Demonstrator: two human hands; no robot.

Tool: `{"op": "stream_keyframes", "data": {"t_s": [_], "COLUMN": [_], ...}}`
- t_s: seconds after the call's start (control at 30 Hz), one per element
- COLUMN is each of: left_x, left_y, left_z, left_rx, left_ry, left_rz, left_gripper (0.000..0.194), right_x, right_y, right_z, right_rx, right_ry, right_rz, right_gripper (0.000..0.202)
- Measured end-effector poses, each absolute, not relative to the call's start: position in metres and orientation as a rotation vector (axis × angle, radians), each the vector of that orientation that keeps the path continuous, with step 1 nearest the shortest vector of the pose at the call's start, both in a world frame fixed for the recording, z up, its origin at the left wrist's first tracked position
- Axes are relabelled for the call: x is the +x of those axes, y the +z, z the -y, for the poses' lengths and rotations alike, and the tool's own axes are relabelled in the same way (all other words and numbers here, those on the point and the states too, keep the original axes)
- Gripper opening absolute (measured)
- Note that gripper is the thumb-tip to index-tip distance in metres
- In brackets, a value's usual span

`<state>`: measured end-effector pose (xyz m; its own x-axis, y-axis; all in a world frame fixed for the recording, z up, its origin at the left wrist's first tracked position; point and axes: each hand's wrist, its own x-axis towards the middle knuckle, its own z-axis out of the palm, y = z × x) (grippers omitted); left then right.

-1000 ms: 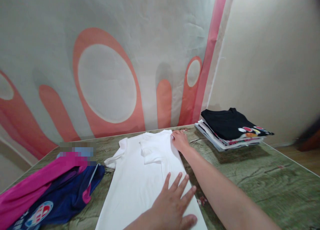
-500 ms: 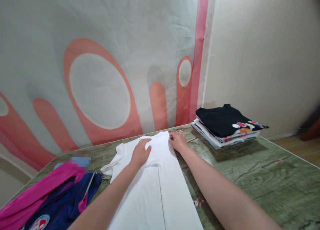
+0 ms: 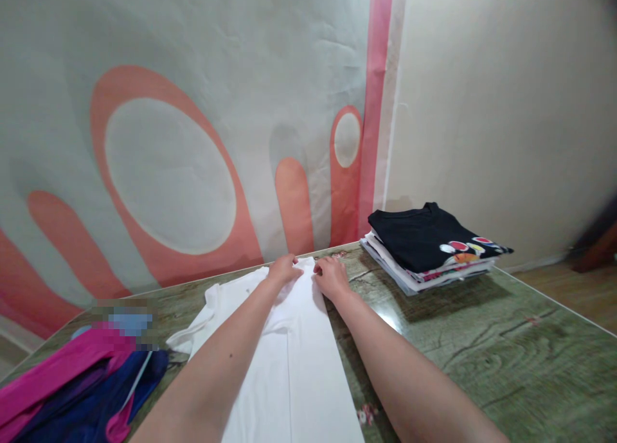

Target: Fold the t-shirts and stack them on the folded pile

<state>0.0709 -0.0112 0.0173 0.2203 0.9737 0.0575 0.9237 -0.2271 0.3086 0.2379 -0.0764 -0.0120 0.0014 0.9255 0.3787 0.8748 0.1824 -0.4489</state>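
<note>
A white T-shirt (image 3: 311, 359) lies lengthwise on the table, with its right side folded inward in a long strip. Its short sleeve (image 3: 190, 330) spreads out at the left. At the far end, my left hand (image 3: 284, 271) pinches the cloth near the shirt's upper edge, wrinkling it slightly. My right hand (image 3: 332, 278) has its fingers curled on the far right corner of the same shirt, close to the left one. The fingertips of both hands are partly hidden.
A stack of folded shirts with a black T-shirt (image 3: 419, 237) on top sits at the back right. Pink and navy clothing (image 3: 81, 385) is heaped at the left. The wood-patterned table (image 3: 463, 359) meets a wall with a printed covering (image 3: 168, 173) behind.
My left hand has moved forward and right from above the shirt to its far edge, closing on the cloth. My right hand stays at the corner. The view has shifted slightly right.
</note>
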Motion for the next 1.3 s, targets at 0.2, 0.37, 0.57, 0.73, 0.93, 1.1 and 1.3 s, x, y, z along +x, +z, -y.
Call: {"op": "stream_keyframes", "data": {"t_s": [0.2,0.37,0.57,0.73,0.93,1.1,1.3], "left_x": [0.075,0.075,0.068,0.061,0.058,0.064,0.06], "left_y": [0.02,0.026,0.026,0.021,0.014,0.009,-0.013], "left_z": [0.008,0.014,0.02,0.026,0.029,0.049,0.078], "left_rx": [2.192,2.042,2.068,2.18,2.298,2.498,2.816], "left_ry": [0.377,0.391,0.464,0.499,0.536,0.828,0.391], "left_rz": [-1.683,-1.523,-1.387,-1.35,-1.427,-1.707,-1.269], "left_gripper": [0.017,0.02,0.033,0.037,0.049,0.047,0.046], "right_x": [0.227,0.221,0.227,0.229,0.228,0.229,0.233], "right_y": [-0.003,-0.006,0.0,0.001,0.003,0.005,-0.008], "right_z": [0.094,0.145,0.162,0.156,0.159,0.162,0.153], "right_rx": [-1.499,-1.338,-1.395,-1.402,-1.453,-1.492,-1.576], "right_ry": [0.176,0.107,-0.032,-0.044,-0.039,-0.014,0.044], "right_rz": [2.068,2.268,2.381,2.399,2.39,2.37,2.269], "right_gripper": [0.023,0.023,0.018,0.018,0.019,0.025,0.041]}}
